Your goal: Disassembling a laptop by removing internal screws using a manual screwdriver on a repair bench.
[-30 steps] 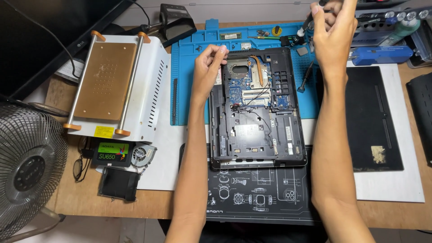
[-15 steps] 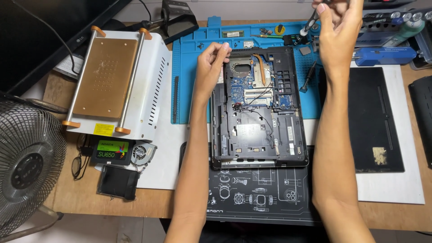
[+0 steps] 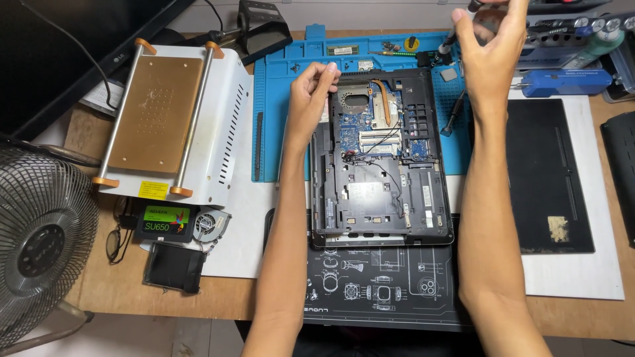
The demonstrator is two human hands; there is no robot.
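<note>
An opened black laptop base [image 3: 380, 158] lies face down on the desk, its circuit board, copper heat pipe and wires exposed. My left hand [image 3: 311, 99] grips the laptop's far left corner with thumb and fingers. My right hand [image 3: 491, 46] is raised beyond the laptop's far right corner and pinches the handle of a slim screwdriver [image 3: 452, 36], whose tip points down toward the blue mat [image 3: 284, 99]. Part of the handle is cut off by the frame's top edge.
A white heating plate machine [image 3: 175, 122] stands at left, a fan [image 3: 40, 244] at the near left corner. A solid-state drive [image 3: 163, 221], a small blower fan [image 3: 210, 225] and a black drive [image 3: 173, 266] lie below it. A black laptop cover [image 3: 546, 172] rests at right; another screwdriver [image 3: 455, 112] lies on the mat.
My right hand has shifted slightly right and up with the screwdriver. My left hand stays on the laptop's corner.
</note>
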